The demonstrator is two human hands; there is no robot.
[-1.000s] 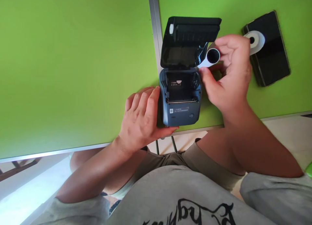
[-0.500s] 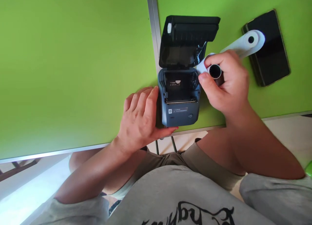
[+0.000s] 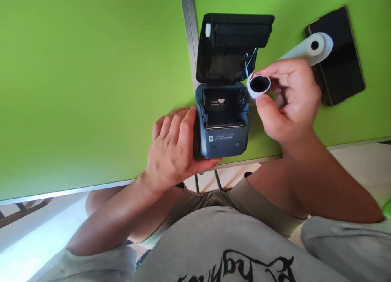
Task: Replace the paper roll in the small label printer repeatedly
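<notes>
A dark blue-grey portable label printer (image 3: 226, 141) sits near the table's front edge. Its black lid (image 3: 222, 58) is swung up, and the paper bay shows a small printed sticker inside. My left hand (image 3: 174, 147) grips the printer's left side, its thumb along the front edge. Just right of the bay, my right hand (image 3: 290, 99) pinches a small white roll (image 3: 253, 94) between thumb and fingers, its dark hollow core facing up. Part of that roll is hidden by my fingers. Behind the right hand stands another white paper roll (image 3: 320, 44) with a strip unwound toward the hand.
A dark phone (image 3: 342, 66) lies on the table at the right, partly under the unwound paper. The green table (image 3: 91, 90) has a metal seam (image 3: 190, 29) running left of the printer and a metal front edge (image 3: 91, 187).
The roll in my right hand has moved slightly left and been turned, so its core opening looks wider. My right-hand fingers have shifted around it. The left hand keeps its hold on the printer.
</notes>
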